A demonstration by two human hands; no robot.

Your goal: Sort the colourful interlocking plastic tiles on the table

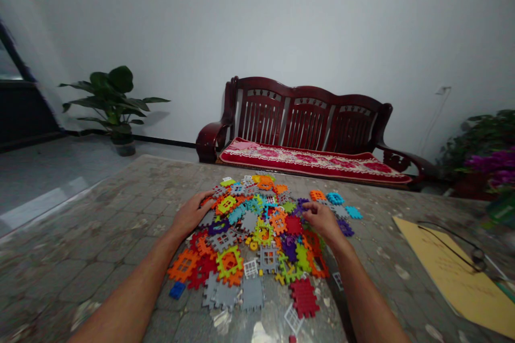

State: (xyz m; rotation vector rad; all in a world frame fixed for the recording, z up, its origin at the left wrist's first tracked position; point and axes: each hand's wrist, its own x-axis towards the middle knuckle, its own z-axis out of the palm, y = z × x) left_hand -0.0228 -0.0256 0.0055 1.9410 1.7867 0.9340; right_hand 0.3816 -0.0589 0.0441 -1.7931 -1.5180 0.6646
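Observation:
A heap of colourful interlocking plastic building tiles (249, 221) lies in front of me on the table. My left hand (192, 215) rests at the heap's left edge, fingers stretched over grey and red tiles and slightly apart; I see nothing held in it. On the right side, my right hand (322, 217) has its thumb and forefinger drawn together at a purple tile (300, 207), which it seems to pinch. Nearer to me are a dark red square tile (304, 298), a grey square tile (253, 293) and a white window frame piece (293, 319).
Right of the heap lies a small group of tiles, among them a blue one (354, 212). A yellow envelope (454, 273) with glasses (477, 260) on it is at the far right. Beyond the patterned tabletop (132, 198) stands a wooden bench (306, 118); a potted plant (116, 99) is left.

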